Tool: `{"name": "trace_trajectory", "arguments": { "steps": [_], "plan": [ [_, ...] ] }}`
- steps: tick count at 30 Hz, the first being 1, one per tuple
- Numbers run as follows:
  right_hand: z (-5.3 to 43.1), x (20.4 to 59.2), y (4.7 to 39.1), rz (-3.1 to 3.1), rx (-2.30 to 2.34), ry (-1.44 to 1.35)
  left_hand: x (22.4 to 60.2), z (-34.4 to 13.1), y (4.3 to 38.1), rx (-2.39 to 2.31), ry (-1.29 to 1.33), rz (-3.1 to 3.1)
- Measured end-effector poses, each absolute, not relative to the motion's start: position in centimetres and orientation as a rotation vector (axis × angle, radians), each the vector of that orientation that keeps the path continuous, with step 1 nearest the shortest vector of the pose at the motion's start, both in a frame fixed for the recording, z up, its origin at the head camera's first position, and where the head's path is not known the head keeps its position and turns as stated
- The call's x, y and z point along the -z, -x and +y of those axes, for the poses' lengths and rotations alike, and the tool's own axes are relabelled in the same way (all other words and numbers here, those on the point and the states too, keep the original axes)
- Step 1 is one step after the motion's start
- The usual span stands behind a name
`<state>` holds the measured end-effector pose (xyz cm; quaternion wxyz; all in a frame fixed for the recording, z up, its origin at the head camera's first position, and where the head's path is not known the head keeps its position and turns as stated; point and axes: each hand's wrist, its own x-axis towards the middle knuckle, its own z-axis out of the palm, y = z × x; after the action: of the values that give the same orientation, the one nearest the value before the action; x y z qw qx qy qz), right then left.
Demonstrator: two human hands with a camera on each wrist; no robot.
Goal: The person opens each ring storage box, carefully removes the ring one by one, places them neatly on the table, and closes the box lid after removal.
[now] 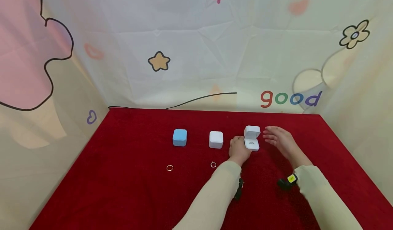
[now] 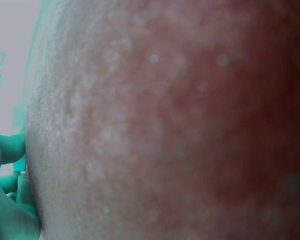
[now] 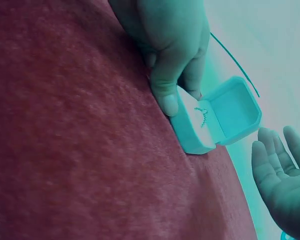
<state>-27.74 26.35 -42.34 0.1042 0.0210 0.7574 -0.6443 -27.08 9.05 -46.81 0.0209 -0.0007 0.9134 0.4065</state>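
A white ring box [image 1: 251,144] stands on the red cloth with its lid raised, and a ring [image 3: 204,117] sits in its insert. My left hand [image 1: 238,149] grips the base from the left side, the thumb [image 3: 166,100] pressed on the front wall in the right wrist view. To the right of the box, my right hand [image 1: 280,143] is apart from it, fingers extended and holding nothing. In the left wrist view, blurred cloth fills most of the picture, and part of a hand [image 2: 12,210] shows at the left edge.
Left of the open box stand a closed white box [image 1: 216,139] and a closed blue box [image 1: 179,137]. Nearer me lie two rings: an open-ended one [image 1: 213,164] and a gold-coloured band [image 1: 170,168]. A printed curtain [image 1: 196,52] hangs behind the red-covered table [image 1: 122,189].
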Motion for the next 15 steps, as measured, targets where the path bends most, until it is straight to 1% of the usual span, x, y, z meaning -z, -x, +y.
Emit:
{"name": "trace_trajectory", "arguments": {
  "steps": [3,4,8,10,11,15],
  "plan": [
    [26.2,42.5,27.2,2.214,1.921,-0.066,47.0,9.0,27.1,-1.287,-0.016,2.828],
    [26.1,42.6,27.1,2.210,1.926,-0.074,48.1,9.2,27.5,-1.286,-0.037,2.859],
    [26.0,42.8,26.8,2.196,1.942,-0.073,48.2,9.2,27.5,-1.286,-0.043,2.860],
    [25.9,43.0,26.8,2.200,1.940,-0.065,48.0,9.2,27.5,-1.277,-0.032,2.863],
    [25.8,43.1,26.8,2.207,1.931,-0.056,47.0,9.0,27.1,-1.280,-0.007,2.825],
    [25.6,43.4,26.9,2.243,1.877,-0.024,46.5,9.0,26.9,-1.245,0.010,2.838]
  ]
}}
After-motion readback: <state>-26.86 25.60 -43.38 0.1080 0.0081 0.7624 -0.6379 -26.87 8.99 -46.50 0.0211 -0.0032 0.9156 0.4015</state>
